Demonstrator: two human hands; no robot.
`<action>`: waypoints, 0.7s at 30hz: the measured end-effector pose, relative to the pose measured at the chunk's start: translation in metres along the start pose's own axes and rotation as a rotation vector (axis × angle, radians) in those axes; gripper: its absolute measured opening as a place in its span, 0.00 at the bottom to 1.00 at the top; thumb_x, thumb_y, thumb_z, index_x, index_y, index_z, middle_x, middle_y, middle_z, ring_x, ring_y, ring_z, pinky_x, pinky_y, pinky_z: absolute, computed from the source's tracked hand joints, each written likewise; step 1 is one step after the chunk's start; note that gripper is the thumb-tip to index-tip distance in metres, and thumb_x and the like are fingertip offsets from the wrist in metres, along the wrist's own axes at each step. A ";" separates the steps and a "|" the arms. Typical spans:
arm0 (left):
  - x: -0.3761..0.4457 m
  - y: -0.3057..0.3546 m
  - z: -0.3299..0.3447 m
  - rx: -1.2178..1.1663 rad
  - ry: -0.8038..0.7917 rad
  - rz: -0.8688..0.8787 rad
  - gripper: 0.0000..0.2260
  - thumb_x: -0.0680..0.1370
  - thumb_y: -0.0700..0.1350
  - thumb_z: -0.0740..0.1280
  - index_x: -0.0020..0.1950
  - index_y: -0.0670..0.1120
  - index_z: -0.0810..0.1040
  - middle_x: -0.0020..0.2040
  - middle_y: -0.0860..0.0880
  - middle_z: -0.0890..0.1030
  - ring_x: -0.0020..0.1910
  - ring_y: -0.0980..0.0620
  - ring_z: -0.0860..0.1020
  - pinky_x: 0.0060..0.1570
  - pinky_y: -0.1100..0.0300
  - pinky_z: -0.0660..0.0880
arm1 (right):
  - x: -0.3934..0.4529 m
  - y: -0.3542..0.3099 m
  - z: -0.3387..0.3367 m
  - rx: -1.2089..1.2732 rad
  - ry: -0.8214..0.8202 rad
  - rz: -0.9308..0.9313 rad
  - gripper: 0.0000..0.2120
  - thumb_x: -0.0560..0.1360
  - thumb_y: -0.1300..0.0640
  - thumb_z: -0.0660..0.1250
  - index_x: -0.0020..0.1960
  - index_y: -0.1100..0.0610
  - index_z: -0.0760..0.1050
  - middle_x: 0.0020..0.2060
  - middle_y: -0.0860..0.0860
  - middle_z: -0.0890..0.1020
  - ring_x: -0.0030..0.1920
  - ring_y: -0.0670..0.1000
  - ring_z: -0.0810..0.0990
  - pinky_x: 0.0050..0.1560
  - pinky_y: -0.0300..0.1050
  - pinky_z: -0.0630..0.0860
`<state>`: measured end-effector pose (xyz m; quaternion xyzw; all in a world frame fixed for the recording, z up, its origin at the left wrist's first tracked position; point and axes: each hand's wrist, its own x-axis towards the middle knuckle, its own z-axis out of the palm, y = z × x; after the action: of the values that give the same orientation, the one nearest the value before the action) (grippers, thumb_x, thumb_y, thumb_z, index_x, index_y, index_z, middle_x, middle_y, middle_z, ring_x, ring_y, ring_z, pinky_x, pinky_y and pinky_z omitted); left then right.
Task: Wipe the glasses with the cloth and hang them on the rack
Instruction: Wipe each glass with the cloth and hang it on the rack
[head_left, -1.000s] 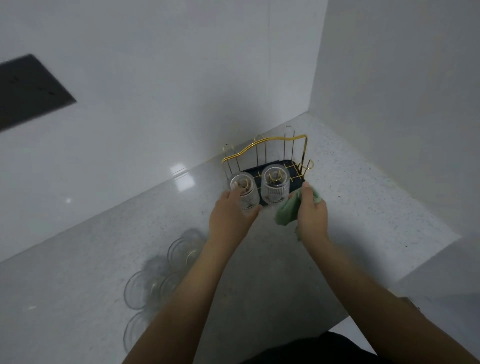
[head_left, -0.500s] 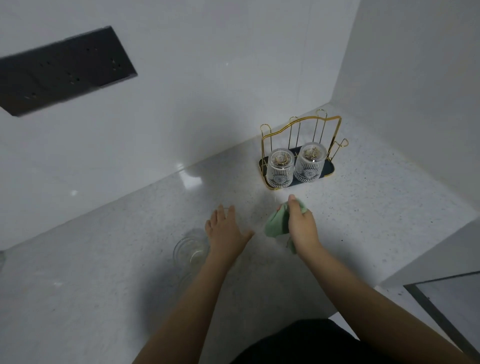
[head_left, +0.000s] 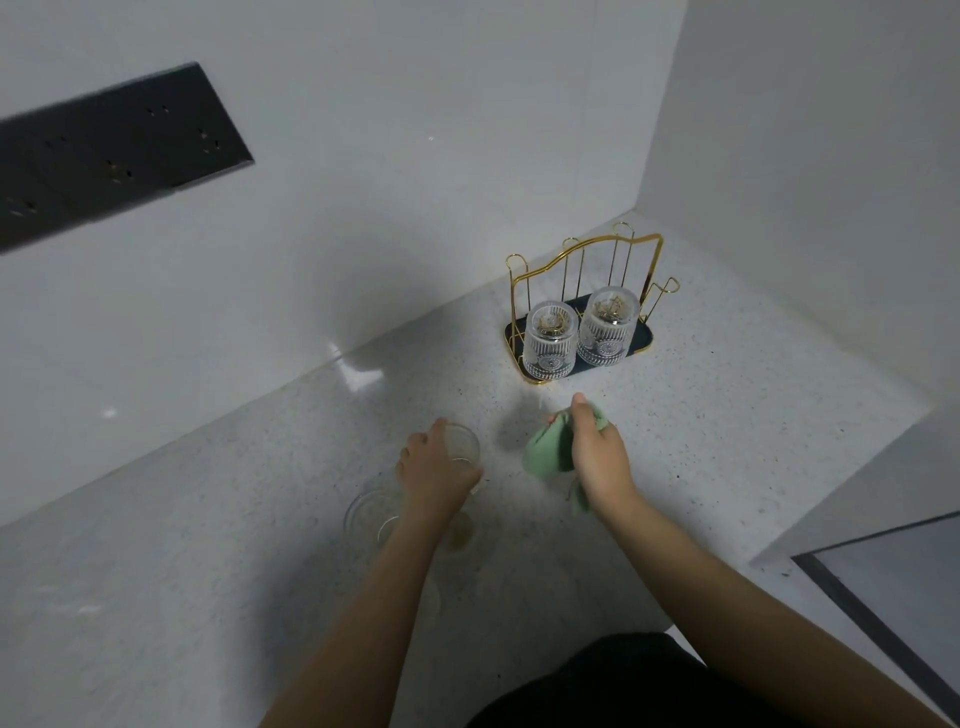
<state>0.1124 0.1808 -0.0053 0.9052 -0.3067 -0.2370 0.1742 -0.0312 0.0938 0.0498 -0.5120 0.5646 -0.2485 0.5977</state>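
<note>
A gold wire rack (head_left: 587, 260) with a dark base stands near the counter's back corner. Two ribbed clear glasses hang upside down on its front pegs, one on the left (head_left: 549, 340) and one on the right (head_left: 607, 327). My left hand (head_left: 434, 473) grips a clear glass (head_left: 465, 444) from above, close in front of me. More clear glasses (head_left: 371, 514) stand on the counter just under and left of that hand, partly hidden by my wrist. My right hand (head_left: 597, 452) holds a bunched green cloth (head_left: 545, 449) a little in front of the rack.
The pale speckled counter (head_left: 208, 519) runs into a corner between white walls. A dark socket panel (head_left: 114, 150) is set in the left wall. At the lower right the counter steps down to a dark-framed panel (head_left: 883, 597).
My left hand let go of the glass it hung on the rack, drew back toward me and closed on another glass. My right hand with the cloth drew back from the rack.
</note>
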 end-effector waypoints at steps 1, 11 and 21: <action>-0.001 0.001 -0.003 -0.046 0.019 0.018 0.37 0.72 0.50 0.73 0.78 0.49 0.60 0.70 0.41 0.68 0.69 0.41 0.67 0.68 0.49 0.63 | 0.000 0.000 -0.001 0.005 0.010 0.004 0.18 0.81 0.48 0.52 0.46 0.57 0.75 0.37 0.47 0.75 0.40 0.46 0.73 0.45 0.43 0.67; -0.036 0.043 -0.051 -0.881 -0.092 0.254 0.37 0.71 0.42 0.77 0.74 0.54 0.62 0.58 0.48 0.75 0.56 0.56 0.76 0.48 0.67 0.73 | -0.025 -0.019 -0.005 0.122 -0.128 -0.287 0.25 0.79 0.41 0.45 0.58 0.50 0.76 0.52 0.46 0.81 0.55 0.43 0.78 0.55 0.39 0.72; -0.082 0.078 -0.039 -1.135 -0.150 0.222 0.28 0.75 0.66 0.62 0.63 0.46 0.74 0.57 0.50 0.82 0.52 0.59 0.83 0.51 0.59 0.80 | -0.060 -0.028 -0.008 0.128 -0.182 -0.406 0.25 0.78 0.41 0.45 0.74 0.43 0.56 0.72 0.47 0.65 0.69 0.44 0.64 0.69 0.43 0.62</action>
<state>0.0388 0.1809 0.0892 0.6136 -0.2362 -0.4081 0.6334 -0.0449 0.1339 0.1017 -0.5964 0.3771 -0.3517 0.6152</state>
